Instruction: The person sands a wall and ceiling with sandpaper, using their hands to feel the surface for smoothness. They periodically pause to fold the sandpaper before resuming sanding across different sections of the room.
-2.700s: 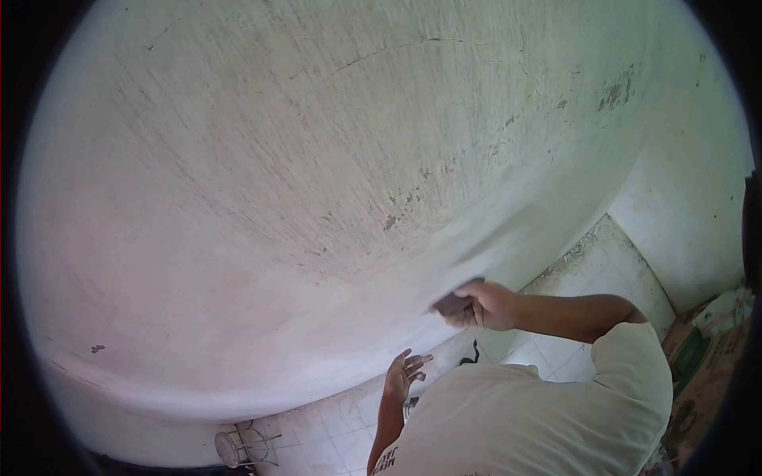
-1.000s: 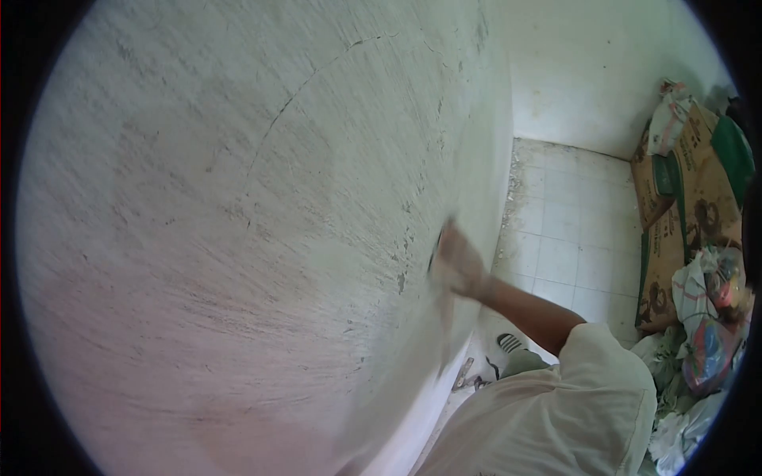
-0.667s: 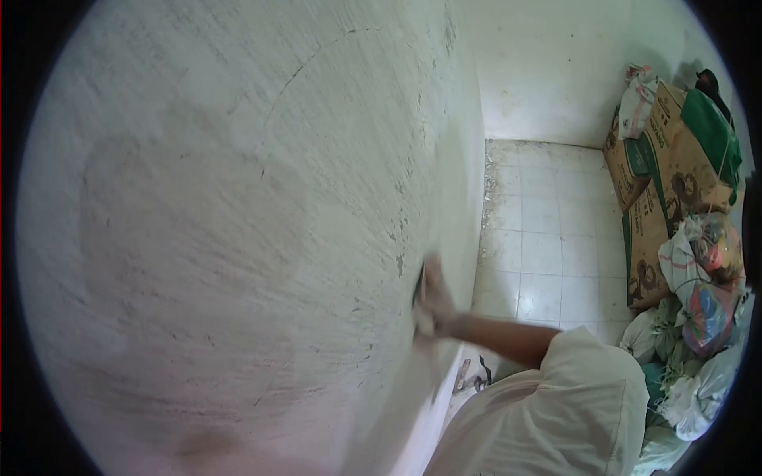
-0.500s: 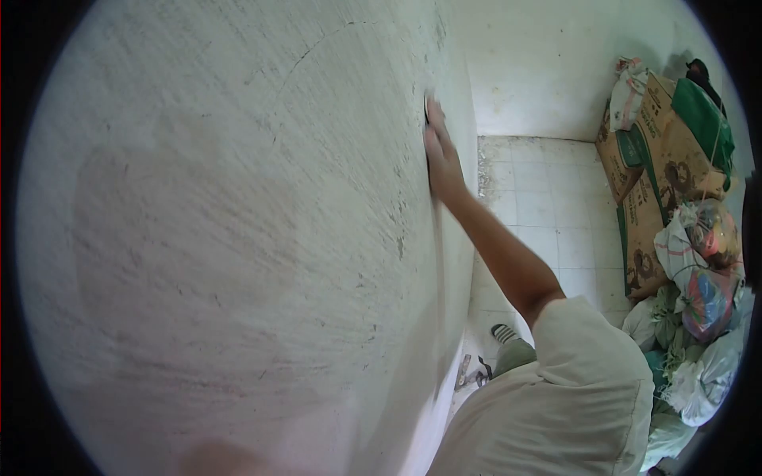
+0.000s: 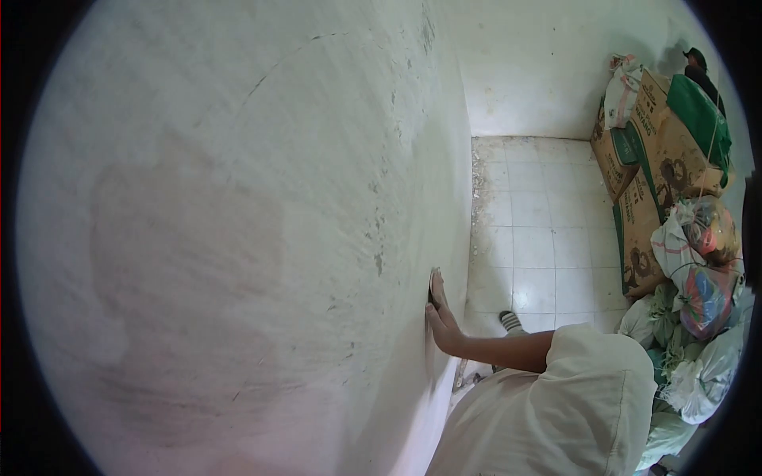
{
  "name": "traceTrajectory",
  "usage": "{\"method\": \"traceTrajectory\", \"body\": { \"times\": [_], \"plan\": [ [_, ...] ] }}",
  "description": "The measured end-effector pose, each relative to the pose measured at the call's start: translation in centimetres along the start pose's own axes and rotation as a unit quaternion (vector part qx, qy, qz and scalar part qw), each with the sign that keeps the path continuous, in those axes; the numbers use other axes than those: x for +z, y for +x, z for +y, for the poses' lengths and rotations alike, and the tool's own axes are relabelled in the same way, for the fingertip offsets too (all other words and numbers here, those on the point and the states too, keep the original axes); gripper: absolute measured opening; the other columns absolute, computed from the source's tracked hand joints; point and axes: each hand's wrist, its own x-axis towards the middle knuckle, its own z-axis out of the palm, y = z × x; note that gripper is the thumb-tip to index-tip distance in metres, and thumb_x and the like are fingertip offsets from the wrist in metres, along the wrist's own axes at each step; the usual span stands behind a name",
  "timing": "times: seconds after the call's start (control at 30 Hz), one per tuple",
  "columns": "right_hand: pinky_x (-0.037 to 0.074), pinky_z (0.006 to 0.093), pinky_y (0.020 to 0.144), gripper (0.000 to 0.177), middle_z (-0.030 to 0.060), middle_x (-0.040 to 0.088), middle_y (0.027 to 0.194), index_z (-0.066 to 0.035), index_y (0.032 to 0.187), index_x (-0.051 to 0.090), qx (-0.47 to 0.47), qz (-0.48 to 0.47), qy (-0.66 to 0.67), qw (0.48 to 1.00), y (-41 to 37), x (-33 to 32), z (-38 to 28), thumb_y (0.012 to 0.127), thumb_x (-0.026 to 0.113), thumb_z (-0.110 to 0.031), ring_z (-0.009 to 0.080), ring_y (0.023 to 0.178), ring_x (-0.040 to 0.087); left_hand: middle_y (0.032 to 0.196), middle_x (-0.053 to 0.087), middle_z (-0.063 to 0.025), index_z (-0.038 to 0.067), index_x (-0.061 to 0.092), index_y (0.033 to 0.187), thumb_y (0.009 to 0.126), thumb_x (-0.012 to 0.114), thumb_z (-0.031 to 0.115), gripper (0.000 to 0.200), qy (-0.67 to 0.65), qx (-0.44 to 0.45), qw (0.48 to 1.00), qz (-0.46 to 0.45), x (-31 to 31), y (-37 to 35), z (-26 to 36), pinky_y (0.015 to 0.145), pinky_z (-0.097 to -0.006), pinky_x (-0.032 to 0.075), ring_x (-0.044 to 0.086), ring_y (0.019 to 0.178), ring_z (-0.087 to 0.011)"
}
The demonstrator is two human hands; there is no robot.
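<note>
My right hand [image 5: 444,319] presses its palm side against the pale, scuffed wall [image 5: 238,238], low on the wall's right part. Between the fingers and the wall shows the edge of a thin, flat piece [image 5: 432,285], dark along its rim; most of it is hidden by the hand. The fingers point up the view and the forearm comes in level from the light-coloured sleeve. Dark scuffs and chipped spots mark the wall left of the hand. My left hand does not show.
Tiled floor [image 5: 533,246] lies right of the wall, with crumbs along its edge. A striped-covered foot [image 5: 510,320] stands below. Cardboard boxes [image 5: 639,230], a green bag [image 5: 698,119] and several stuffed plastic bags [image 5: 706,377] are piled along the right side.
My right hand has slid down the view along the wall, nearer to my body, and the arm has bent from stretched out to level. The view has shifted slightly.
</note>
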Motion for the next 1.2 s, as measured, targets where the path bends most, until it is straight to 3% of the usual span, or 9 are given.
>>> {"method": "traceTrajectory", "body": {
  "times": [0.17,0.33,0.43,0.53,0.6,0.7,0.8,1.0,1.2],
  "plan": [
    [0.006,0.0389,0.12,0.062,0.017,0.008,0.16,-0.007,0.154,0.011,0.076,0.176,0.033,0.981,14.8,-3.3,5.7,0.103,0.035,-0.034,0.0336,0.147,0.006,0.156,0.02,-0.0196,0.005,0.022,0.148,0.102,0.034,0.035,0.056,0.01,-0.038,0.998,-0.055,2.6,-1.3,3.0,0.115,-0.0591,0.013,0.017,0.145,-0.0343],
    [0.008,0.0368,0.119,0.061,0.0191,0.016,0.158,-0.003,0.151,0.019,0.233,0.156,0.196,0.94,25.5,-8.8,11.3,0.103,0.034,-0.036,0.0329,0.147,0.009,0.156,0.02,-0.0191,0.005,0.021,0.148,0.102,0.033,0.036,0.057,-0.059,-0.149,0.98,-0.115,7.2,-3.4,7.8,0.115,-0.0595,0.013,0.019,0.145,-0.0344],
    [0.001,0.0354,0.119,0.063,0.0163,0.007,0.16,-0.001,0.152,0.008,0.081,0.102,0.077,0.988,18.4,-6.7,9.3,0.104,0.035,-0.03,0.0279,0.148,-0.002,0.157,0.02,-0.0188,0.005,0.02,0.149,0.102,0.032,0.036,0.057,-0.124,-0.261,0.943,-0.167,11.1,-5.0,11.2,0.114,-0.0597,0.013,0.019,0.145,-0.0344],
    [0.0,0.0356,0.119,0.065,0.0161,0.004,0.16,-0.002,0.153,0.003,0.161,0.002,0.129,0.979,10.9,-6.7,9.7,0.103,0.039,-0.024,0.0271,0.148,-0.003,0.157,0.02,-0.0185,0.006,0.019,0.149,0.102,0.032,0.036,0.058,-0.226,-0.435,0.846,-0.212,15.5,-7.1,14.8,0.114,-0.06,0.014,0.02,0.145,-0.0345],
    [0.001,0.0347,0.119,0.065,0.0161,0.005,0.161,-0.003,0.153,0.002,0.223,-0.018,0.19,0.956,13.2,-7.3,14.8,0.103,0.037,-0.027,0.0272,0.148,-0.002,0.157,0.02,-0.0184,0.006,0.018,0.149,0.102,0.031,0.037,0.058,-0.345,-0.588,0.705,-0.198,18.4,-8.9,16.6,0.114,-0.0601,0.014,0.02,0.144,-0.0345],
    [0.01,0.0454,0.118,0.061,0.0215,0.004,0.159,-0.006,0.153,0.012,0.187,0.048,0.062,0.979,21.6,-10.4,16.1,0.102,0.037,-0.03,0.0376,0.147,0.004,0.157,0.02,-0.0181,0.006,0.017,0.149,0.102,0.03,0.037,0.058,-0.429,-0.765,0.468,-0.109,21.6,-11.2,19.0,0.114,-0.0604,0.014,0.021,0.144,-0.0345],
    [0.012,0.0501,0.117,0.06,0.02,0.006,0.159,-0.012,0.154,0.014,0.295,0.141,0.024,0.945,30.3,-13.3,13.3,0.103,0.032,-0.038,0.0378,0.147,0.007,0.157,0.021,-0.0178,0.006,0.016,0.15,0.102,0.03,0.038,0.059,-0.418,-0.846,0.328,-0.043,23.6,-13.1,21.3,0.114,-0.0606,0.015,0.021,0.144,-0.0346],
    [0.009,0.0398,0.117,0.06,0.0163,0.019,0.158,-0.015,0.154,0.019,0.348,0.147,0.114,0.919,29.4,-14.9,14.1,0.102,0.037,-0.04,0.0257,0.146,0.019,0.157,0.021,-0.0172,0.007,0.014,0.15,0.102,0.028,0.038,0.06,-0.375,-0.891,0.254,0.011,25.5,-14.1,23.6,0.114,-0.0611,0.015,0.023,0.144,-0.0347],
    [0.04,0.0252,0.096,0.06,0.0121,0.05,0.141,-0.011,0.151,0.029,0.487,0.215,0.252,0.808,29.5,-15.7,19.9,0.093,0.038,-0.001,0.0189,0.12,0.051,0.157,0.021,-0.0166,0.007,0.012,0.151,0.102,0.027,0.039,0.06,-0.355,-0.904,0.236,0.015,25.6,-14.9,24.9,0.114,-0.0616,0.016,0.024,0.143,-0.0348]
  ]
}}
